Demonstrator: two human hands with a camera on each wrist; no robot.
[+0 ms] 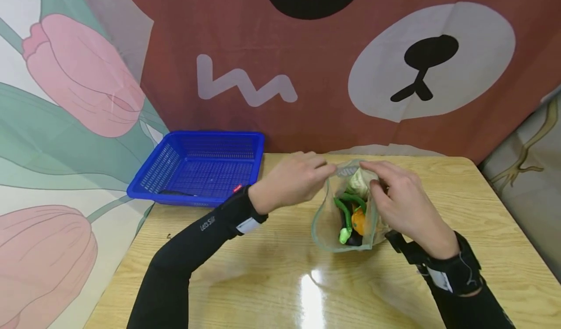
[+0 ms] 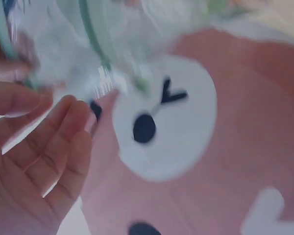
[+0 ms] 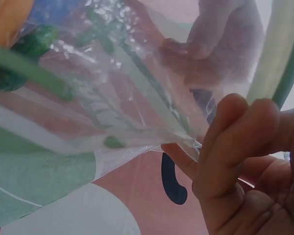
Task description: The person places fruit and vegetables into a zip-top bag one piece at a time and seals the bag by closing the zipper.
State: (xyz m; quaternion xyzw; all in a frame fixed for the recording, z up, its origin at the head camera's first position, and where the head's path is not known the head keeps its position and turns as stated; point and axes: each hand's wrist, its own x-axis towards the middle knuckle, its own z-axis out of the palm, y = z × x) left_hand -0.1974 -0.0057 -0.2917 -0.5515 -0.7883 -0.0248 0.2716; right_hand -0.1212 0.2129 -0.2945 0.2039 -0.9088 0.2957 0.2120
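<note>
A clear bag (image 1: 324, 227) with pale green trim stands on the table, its top between both hands. Inside it are a pale leafy cabbage (image 1: 359, 182), long green peppers (image 1: 345, 212), an orange pumpkin-like vegetable (image 1: 358, 221) and something dark, partly covered. My left hand (image 1: 298, 178) pinches the bag's rim at its left side; the other fingers are loosely bent in the left wrist view. On the opposite side my right hand (image 1: 405, 202) pinches the rim between thumb and fingers. The right wrist view shows the clear plastic (image 3: 137, 98) gathered at those fingertips.
A blue plastic basket (image 1: 195, 200) stands at the table's back left, with a thin dark item (image 1: 175, 192) lying in it and a small red item (image 1: 237, 189) at its near right side. Behind the wooden table (image 1: 263, 280) hangs a brown bear-print cloth (image 1: 315, 115).
</note>
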